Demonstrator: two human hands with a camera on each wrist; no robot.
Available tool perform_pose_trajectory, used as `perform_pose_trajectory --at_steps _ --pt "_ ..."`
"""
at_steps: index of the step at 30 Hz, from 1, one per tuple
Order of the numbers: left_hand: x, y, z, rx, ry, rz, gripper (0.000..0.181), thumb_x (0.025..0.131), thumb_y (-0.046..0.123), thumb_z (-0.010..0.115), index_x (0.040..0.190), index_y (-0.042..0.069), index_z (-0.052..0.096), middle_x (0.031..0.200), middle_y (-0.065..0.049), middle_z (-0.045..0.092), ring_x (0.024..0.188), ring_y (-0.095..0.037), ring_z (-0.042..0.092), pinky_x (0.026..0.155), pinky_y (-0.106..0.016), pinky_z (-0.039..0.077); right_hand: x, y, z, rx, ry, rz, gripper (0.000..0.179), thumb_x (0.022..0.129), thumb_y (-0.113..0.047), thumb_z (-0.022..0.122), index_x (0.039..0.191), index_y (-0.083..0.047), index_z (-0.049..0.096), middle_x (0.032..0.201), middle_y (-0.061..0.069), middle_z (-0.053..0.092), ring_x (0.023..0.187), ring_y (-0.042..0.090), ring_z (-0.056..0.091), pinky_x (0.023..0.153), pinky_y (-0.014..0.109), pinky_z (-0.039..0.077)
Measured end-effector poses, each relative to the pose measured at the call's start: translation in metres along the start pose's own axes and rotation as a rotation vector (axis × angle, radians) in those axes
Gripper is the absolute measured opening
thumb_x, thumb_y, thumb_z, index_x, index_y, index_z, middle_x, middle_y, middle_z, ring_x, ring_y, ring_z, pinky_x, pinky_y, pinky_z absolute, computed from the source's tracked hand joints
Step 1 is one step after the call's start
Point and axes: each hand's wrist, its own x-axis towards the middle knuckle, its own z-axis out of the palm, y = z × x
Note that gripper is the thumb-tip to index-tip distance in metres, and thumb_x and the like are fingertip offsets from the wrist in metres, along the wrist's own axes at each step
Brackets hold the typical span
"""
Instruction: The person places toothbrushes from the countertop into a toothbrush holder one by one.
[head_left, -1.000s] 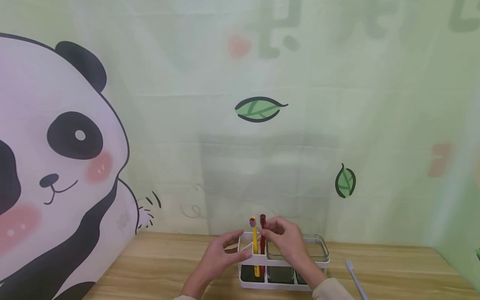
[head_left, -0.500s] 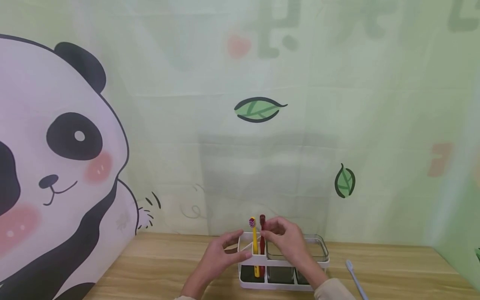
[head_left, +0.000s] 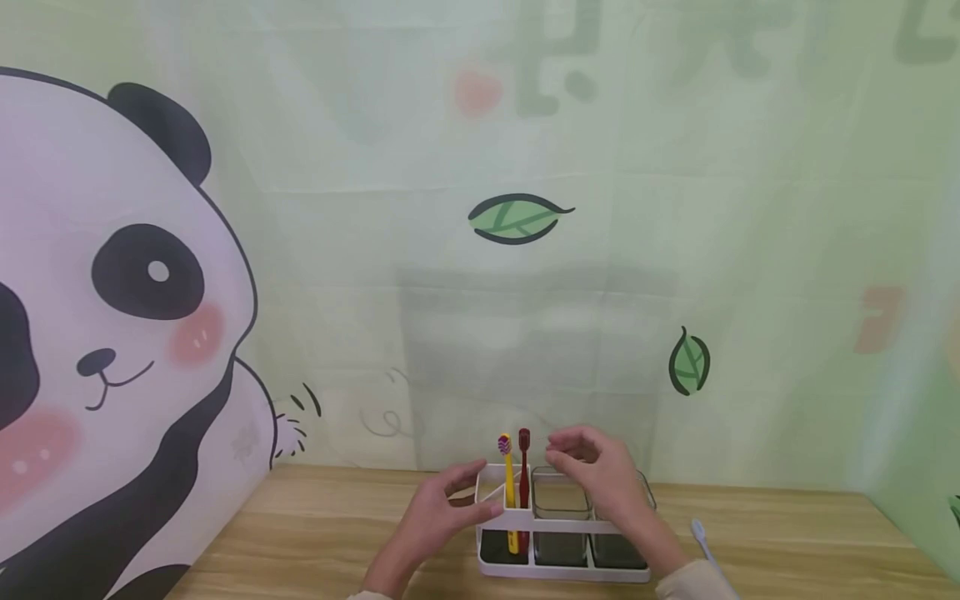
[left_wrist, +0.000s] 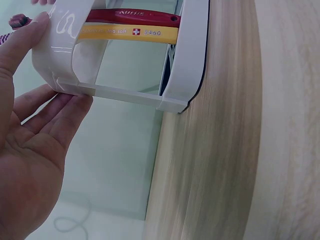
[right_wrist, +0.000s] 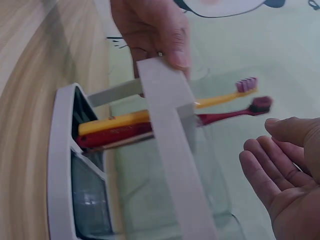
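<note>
A white toothbrush holder [head_left: 555, 526] stands on the table. My left hand [head_left: 441, 512] grips its left end, thumb on the front of the upper frame and fingers behind, as the left wrist view [left_wrist: 35, 165] also shows. In the holder's left compartment a yellow toothbrush [head_left: 510, 487] and a dark red toothbrush [head_left: 524, 479] stand side by side, heads up. My right hand [head_left: 606, 479] hovers over the clear cups, right of the red toothbrush and apart from it. Its fingers are loosely bent with nothing between them, as the right wrist view confirms.
Clear cups [head_left: 562, 511] sit in the holder's middle and right places. A light blue toothbrush [head_left: 702, 540] lies on the wooden table [head_left: 810, 533] to the right. Behind the table hangs a green cloth backdrop [head_left: 337, 250] with a printed panda.
My right hand has let go of the red toothbrush and moved to the right, away from it. The red toothbrush stays upright in the holder. My left hand has not moved.
</note>
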Motion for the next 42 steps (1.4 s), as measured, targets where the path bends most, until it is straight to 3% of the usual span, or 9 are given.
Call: perform_pose_trajectory --at_steps 10,23,42 --pt "-0.001 0.002 -0.001 0.007 0.001 0.004 0.069 0.091 0.025 0.087 0.147 -0.005 0.058 0.145 -0.025 0.06 0.134 -0.045 0.058 0.106 -0.05 0.055 -0.01 -0.002 -0.041 -0.011 0.039 0.031 0.029 0.097 -0.024 0.081 0.118 -0.005 0.075 0.109 0.005 0.077 0.101 0.017 0.072 0.085 0.023 0.059" --pt "-0.001 0.002 -0.001 0.017 0.002 -0.021 0.073 0.09 0.026 0.088 0.148 -0.005 0.057 0.146 -0.024 0.06 0.134 -0.044 0.058 0.106 -0.051 0.055 -0.026 0.016 -0.09 -0.006 0.086 0.107 0.042 0.098 -0.029 0.08 0.127 -0.001 0.07 0.118 0.011 0.076 0.102 0.008 0.073 0.089 0.019 0.058" --pt "-0.003 0.001 -0.001 0.023 -0.003 -0.039 0.072 0.09 0.028 0.088 0.149 -0.001 0.058 0.147 -0.024 0.06 0.132 -0.045 0.06 0.105 -0.052 0.056 -0.035 0.039 -0.129 -0.11 0.059 0.245 0.055 0.097 -0.039 0.08 0.133 0.0 0.067 0.12 0.01 0.076 0.101 0.016 0.075 0.088 0.02 0.056"
